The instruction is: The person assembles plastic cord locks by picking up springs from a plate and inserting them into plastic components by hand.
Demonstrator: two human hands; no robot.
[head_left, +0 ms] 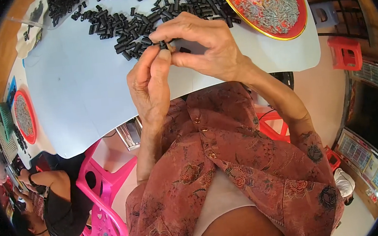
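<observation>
Over the near edge of the white table, my two hands meet fingertip to fingertip. Thumb and fingers of my left hand point(148, 79) pinch a small black cylindrical piece point(163, 45). My right hand point(212, 46) closes on the same piece from the other side, its fingertips partly covering it. Just beyond my hands spreads a loose pile of black cylindrical pieces point(122, 27). Another short black piece point(185, 50) shows beneath my right hand. To the right sits a red floral round tray point(284, 34) full of small silvery metal pieces, perhaps springs.
The white table point(78, 87) extends left. A clear bag of black parts point(60, 8) lies at the far left. Another red tray point(32, 136) of metal pieces stands on a neighbouring table, where a person in black point(59, 205) sits. A pink chair point(102, 211) is at lower left.
</observation>
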